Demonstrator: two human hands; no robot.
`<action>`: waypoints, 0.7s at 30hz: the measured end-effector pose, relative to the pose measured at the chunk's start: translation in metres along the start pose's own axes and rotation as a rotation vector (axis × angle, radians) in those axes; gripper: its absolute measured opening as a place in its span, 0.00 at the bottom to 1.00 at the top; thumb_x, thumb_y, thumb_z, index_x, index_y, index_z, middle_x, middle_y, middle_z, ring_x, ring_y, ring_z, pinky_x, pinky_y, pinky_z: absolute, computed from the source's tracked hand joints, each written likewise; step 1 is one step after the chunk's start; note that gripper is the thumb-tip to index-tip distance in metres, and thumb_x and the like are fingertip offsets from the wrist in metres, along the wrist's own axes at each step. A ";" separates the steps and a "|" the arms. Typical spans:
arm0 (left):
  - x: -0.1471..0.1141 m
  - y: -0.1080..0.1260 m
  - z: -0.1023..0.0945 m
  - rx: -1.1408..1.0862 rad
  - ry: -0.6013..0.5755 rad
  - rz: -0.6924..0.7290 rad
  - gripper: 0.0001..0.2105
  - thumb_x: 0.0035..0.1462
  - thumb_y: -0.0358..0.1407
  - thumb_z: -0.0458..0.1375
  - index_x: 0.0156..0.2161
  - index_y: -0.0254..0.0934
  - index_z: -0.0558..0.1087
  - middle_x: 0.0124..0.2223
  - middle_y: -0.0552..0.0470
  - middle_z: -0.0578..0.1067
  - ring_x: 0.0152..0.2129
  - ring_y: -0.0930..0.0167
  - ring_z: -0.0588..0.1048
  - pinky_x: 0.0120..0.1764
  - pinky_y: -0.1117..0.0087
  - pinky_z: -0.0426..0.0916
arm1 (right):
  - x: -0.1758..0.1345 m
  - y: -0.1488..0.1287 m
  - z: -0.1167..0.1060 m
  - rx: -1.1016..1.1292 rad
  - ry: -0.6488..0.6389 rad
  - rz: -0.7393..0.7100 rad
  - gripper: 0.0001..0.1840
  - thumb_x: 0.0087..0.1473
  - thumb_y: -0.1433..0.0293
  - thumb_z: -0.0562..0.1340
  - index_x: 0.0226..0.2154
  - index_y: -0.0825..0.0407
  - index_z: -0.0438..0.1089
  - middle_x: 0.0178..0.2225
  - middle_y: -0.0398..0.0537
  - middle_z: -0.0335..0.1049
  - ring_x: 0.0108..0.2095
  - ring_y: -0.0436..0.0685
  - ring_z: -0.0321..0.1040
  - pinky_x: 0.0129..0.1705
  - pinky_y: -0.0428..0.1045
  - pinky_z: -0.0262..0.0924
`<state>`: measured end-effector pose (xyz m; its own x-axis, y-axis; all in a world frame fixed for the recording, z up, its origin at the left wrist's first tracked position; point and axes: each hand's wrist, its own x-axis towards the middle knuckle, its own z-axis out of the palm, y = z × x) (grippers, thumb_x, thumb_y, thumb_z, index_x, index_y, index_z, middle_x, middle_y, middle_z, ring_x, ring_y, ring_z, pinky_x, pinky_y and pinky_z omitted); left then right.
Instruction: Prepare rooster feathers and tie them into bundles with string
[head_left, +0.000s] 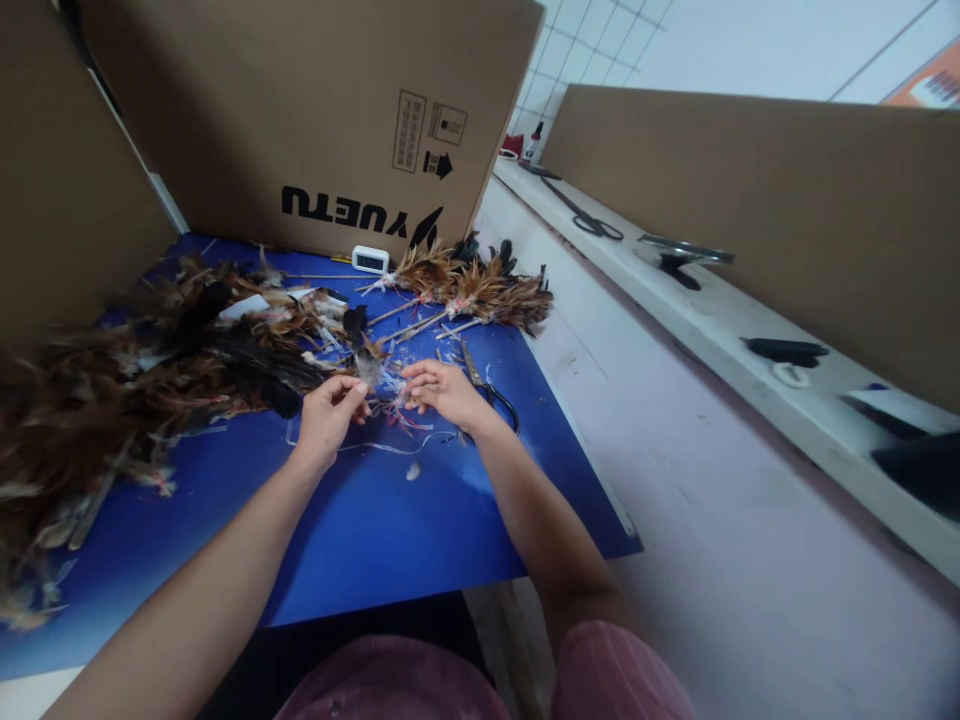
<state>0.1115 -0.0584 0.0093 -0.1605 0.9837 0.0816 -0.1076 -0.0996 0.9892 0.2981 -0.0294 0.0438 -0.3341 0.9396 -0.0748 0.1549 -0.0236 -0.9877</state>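
Note:
My left hand (330,412) pinches a small dark feather with grey fluff at its base (367,368) between thumb and fingers. Just to the right, my right hand (441,388) hovers with its fingers partly spread and apart from the feather; I see nothing held in it. Between and below the hands lie scraps of pink and white string (401,415). A pair of scissors (491,390) with dark handles rests beside my right wrist, partly hidden by it. Loose brown and black feathers (255,365) are heaped to the left of my left hand.
Bundles of brown feathers tied on sticks (469,285) lie at the back right of the blue table (375,540). Behind them are a small white digital display (370,260) and a large cardboard box (225,110). More scissors (596,226) lie on the ledge at right.

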 end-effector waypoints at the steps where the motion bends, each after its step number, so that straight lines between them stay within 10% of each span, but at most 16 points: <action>1: 0.000 0.000 0.000 0.007 -0.002 -0.002 0.09 0.47 0.39 0.62 0.28 0.34 0.73 0.18 0.56 0.71 0.15 0.76 0.68 0.20 0.77 0.65 | -0.002 0.000 -0.001 0.005 -0.004 -0.005 0.15 0.47 0.83 0.57 0.38 0.53 0.67 0.30 0.43 0.72 0.25 0.47 0.72 0.25 0.42 0.64; 9: -0.001 -0.003 -0.001 0.066 -0.035 0.020 0.08 0.49 0.39 0.61 0.28 0.34 0.72 0.19 0.56 0.70 0.14 0.76 0.68 0.19 0.76 0.65 | -0.017 -0.001 -0.004 0.069 -0.052 -0.038 0.16 0.47 0.80 0.60 0.40 0.52 0.68 0.37 0.44 0.72 0.31 0.46 0.71 0.36 0.45 0.66; 15: -0.001 -0.009 -0.002 0.173 -0.044 0.220 0.10 0.51 0.40 0.61 0.29 0.34 0.72 0.48 0.46 0.72 0.13 0.82 0.68 0.16 0.75 0.65 | -0.017 0.002 -0.002 0.071 -0.037 -0.036 0.18 0.45 0.81 0.60 0.41 0.52 0.68 0.37 0.44 0.71 0.33 0.47 0.70 0.40 0.47 0.66; 21: -0.002 -0.011 -0.004 0.171 -0.202 0.135 0.10 0.48 0.41 0.63 0.31 0.36 0.73 0.38 0.50 0.77 0.13 0.79 0.69 0.17 0.74 0.65 | -0.013 0.007 0.006 0.078 -0.011 -0.076 0.19 0.44 0.84 0.61 0.39 0.53 0.68 0.31 0.40 0.69 0.31 0.46 0.67 0.39 0.45 0.64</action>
<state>0.1088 -0.0603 -0.0025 0.0378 0.9749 0.2194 0.0707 -0.2216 0.9726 0.2983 -0.0440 0.0372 -0.3523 0.9359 -0.0005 0.0557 0.0205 -0.9982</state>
